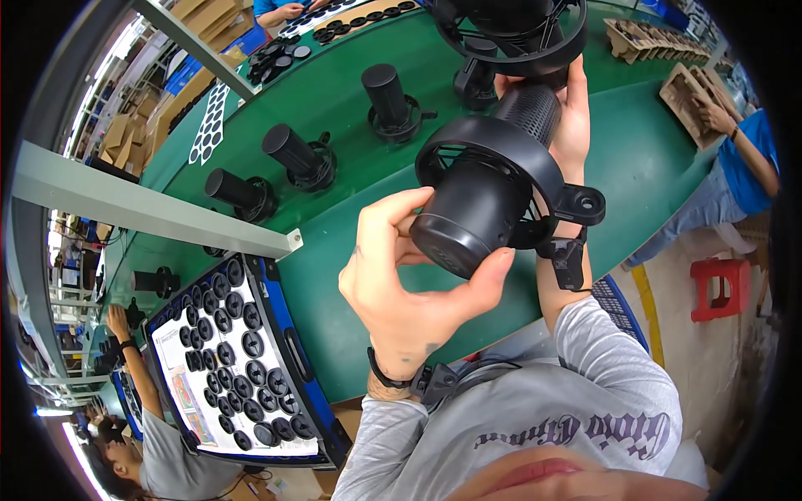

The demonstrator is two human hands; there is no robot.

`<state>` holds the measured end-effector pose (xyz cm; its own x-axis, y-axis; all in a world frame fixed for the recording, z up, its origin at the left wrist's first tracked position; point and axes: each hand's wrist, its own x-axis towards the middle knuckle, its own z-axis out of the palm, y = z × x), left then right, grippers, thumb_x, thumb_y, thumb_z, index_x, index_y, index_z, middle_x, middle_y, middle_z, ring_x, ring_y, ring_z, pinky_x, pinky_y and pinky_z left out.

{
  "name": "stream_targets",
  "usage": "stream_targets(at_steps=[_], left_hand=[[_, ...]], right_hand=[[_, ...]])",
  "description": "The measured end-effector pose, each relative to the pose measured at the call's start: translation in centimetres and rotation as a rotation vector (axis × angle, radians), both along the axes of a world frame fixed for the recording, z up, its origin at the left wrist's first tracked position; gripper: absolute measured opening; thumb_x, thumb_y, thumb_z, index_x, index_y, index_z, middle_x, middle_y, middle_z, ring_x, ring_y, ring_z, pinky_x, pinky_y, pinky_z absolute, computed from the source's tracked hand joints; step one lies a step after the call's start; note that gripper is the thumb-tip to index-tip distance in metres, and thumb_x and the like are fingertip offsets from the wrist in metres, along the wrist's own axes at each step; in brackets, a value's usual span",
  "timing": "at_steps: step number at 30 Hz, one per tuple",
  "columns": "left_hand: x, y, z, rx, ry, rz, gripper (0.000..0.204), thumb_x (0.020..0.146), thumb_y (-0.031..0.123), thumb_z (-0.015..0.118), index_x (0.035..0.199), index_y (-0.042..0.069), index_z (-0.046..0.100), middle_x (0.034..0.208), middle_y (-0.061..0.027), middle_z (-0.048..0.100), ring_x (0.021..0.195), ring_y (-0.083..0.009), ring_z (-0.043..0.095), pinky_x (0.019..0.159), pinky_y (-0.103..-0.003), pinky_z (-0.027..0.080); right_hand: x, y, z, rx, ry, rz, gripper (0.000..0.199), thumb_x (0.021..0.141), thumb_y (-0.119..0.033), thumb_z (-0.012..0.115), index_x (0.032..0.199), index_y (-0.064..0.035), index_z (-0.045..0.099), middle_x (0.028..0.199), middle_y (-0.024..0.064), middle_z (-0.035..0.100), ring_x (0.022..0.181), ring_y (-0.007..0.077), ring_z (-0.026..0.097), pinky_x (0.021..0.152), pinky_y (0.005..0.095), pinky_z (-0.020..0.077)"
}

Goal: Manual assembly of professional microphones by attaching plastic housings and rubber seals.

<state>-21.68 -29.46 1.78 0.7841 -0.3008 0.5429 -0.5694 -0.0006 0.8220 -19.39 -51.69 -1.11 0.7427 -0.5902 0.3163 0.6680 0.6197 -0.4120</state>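
A black microphone [462,215] in a ring-shaped shock mount [493,150] is tilted in front of me. Around its smooth rounded end my left hand [409,275] curls, thumb on one side and fingers on the other. My right hand [571,134] grips the mesh end from behind, its palm mostly hidden. Just beyond, at the top edge, another black microphone in a ring mount [510,42] comes close to my right fingers; I cannot tell whether they touch it. Several more microphones in mounts, such as one [386,100], stand along the green belt.
A blue-edged tray [292,359] of round black parts sits at lower left, beside a pale metal beam [150,196]. Co-workers are at left, at far top and at right, where one holds a cardboard divider [681,100]. A red stool [720,288] stands on the floor.
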Motion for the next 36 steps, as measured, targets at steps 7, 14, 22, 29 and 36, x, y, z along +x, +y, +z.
stream_targets(at_steps=[7, 14, 22, 29, 36], left_hand=[[0.2, 0.1, 0.3, -0.104, 0.122, -0.043, 0.056, 0.063, 0.021, 0.086, 0.103, -0.002, 0.055, 0.079, -0.0097, 0.068, 0.068, -0.0142, 0.069, 0.060, -0.025, 0.055], [-0.1, 0.0, 0.2, -0.014, -0.064, 0.014, 0.063, 0.057, 0.017, 0.087, 0.111, -0.001, 0.059, 0.088, -0.0109, 0.067, 0.075, -0.0163, 0.068, 0.063, -0.026, 0.055], [-1.1, 0.0, 0.7, 0.191, -0.396, 0.007, 0.064, 0.053, 0.006, 0.079, 0.116, 0.014, 0.067, 0.105, -0.0103, 0.056, 0.086, -0.0234, 0.061, 0.060, -0.029, 0.054], [-1.7, 0.3, 0.7, 0.265, -0.589, 0.028, 0.065, 0.046, -0.004, 0.070, 0.107, 0.020, 0.072, 0.112, -0.0107, 0.053, 0.098, -0.0257, 0.056, 0.056, -0.024, 0.055], [-2.1, -0.4, 0.5, 0.275, -0.692, -0.037, 0.056, 0.048, -0.001, 0.073, 0.097, 0.025, 0.075, 0.116, -0.0076, 0.054, 0.101, -0.0279, 0.053, 0.067, -0.029, 0.051]], right_hand=[[-0.5, -0.1, 0.5, -0.050, 0.018, 0.072, 0.052, 0.098, -0.047, 0.044, 0.104, 0.0016, 0.061, 0.082, 0.0153, 0.066, 0.074, 0.0239, 0.065, 0.085, 0.0405, 0.0547], [-0.1, -0.7, -0.2, -0.047, -0.041, 0.126, 0.054, 0.098, -0.048, 0.043, 0.106, 0.0024, 0.061, 0.084, 0.0158, 0.067, 0.076, 0.0249, 0.066, 0.082, 0.0380, 0.0561], [-0.7, -0.4, 0.2, -0.104, 0.032, 0.061, 0.045, 0.100, -0.041, 0.043, 0.104, -0.0018, 0.064, 0.085, 0.0104, 0.069, 0.078, 0.0198, 0.066, 0.090, 0.0402, 0.0526], [-0.6, -0.2, 0.4, -0.131, 0.006, 0.088, 0.046, 0.100, -0.042, 0.042, 0.101, -0.0014, 0.063, 0.083, 0.0115, 0.068, 0.078, 0.0208, 0.065, 0.089, 0.0404, 0.0527], [-0.7, -0.6, 0.2, -0.118, -0.016, 0.081, 0.045, 0.100, -0.041, 0.042, 0.101, -0.0015, 0.063, 0.087, 0.0112, 0.067, 0.081, 0.0206, 0.065, 0.088, 0.0404, 0.0532]])
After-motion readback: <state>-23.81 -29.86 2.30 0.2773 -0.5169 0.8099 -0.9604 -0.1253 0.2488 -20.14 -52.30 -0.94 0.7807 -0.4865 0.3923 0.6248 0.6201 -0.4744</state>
